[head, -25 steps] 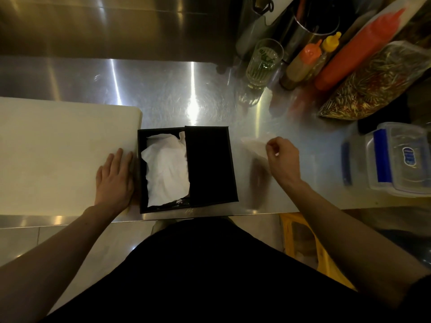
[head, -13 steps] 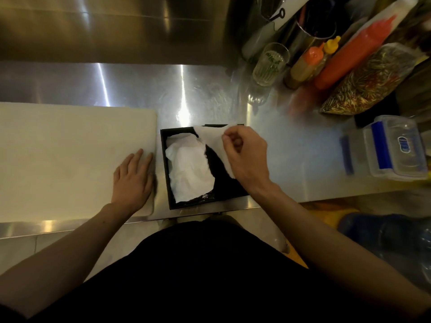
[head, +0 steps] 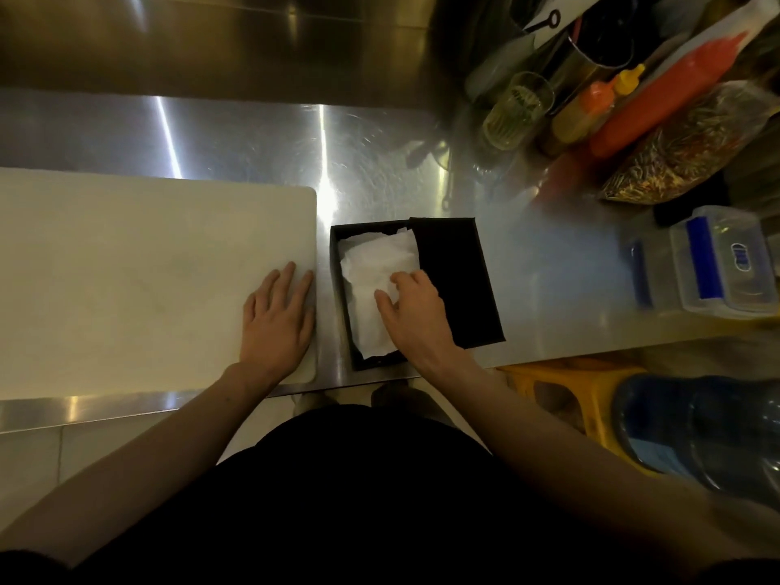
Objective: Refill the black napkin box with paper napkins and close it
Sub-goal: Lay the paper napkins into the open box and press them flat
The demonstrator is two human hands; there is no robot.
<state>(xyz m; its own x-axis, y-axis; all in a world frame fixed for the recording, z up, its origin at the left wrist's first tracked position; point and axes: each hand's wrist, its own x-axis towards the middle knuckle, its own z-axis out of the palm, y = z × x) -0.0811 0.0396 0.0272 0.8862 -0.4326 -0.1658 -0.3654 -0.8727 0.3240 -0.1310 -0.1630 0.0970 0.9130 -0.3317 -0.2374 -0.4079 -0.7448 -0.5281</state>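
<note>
Napkins pressed into the open black box

Napkins (head: 377,280), white and crumpled, fill the left part of the black napkin box (head: 344,297), which sits at the front edge of the steel bench (head: 253,141), just right of the white cutting board (head: 139,280). The box's black lid (head: 453,263) lies across its right part, leaving the left part uncovered, so the box is not closed.

The right hand (head: 415,314) reaches into the open part. Its fingers (head: 401,280) are spread and loosely curled, with the tips resting on the top napkin; whether they pinch the paper or only press on it cannot be told. The left hand (head: 276,318) lies flat, palm down, on the front right corner of the cutting board, fingers straight and released, grasping nothing.

Toward the back right corner of the bench stand a drinking glass (head: 513,111), 2 small squeeze bottles (head: 586,107), a tall red sauce bottle (head: 667,95) and a clear bag of mixed dried bits (head: 692,149). At the right edge sits a clear plastic container with blue clips (head: 721,263).
</note>
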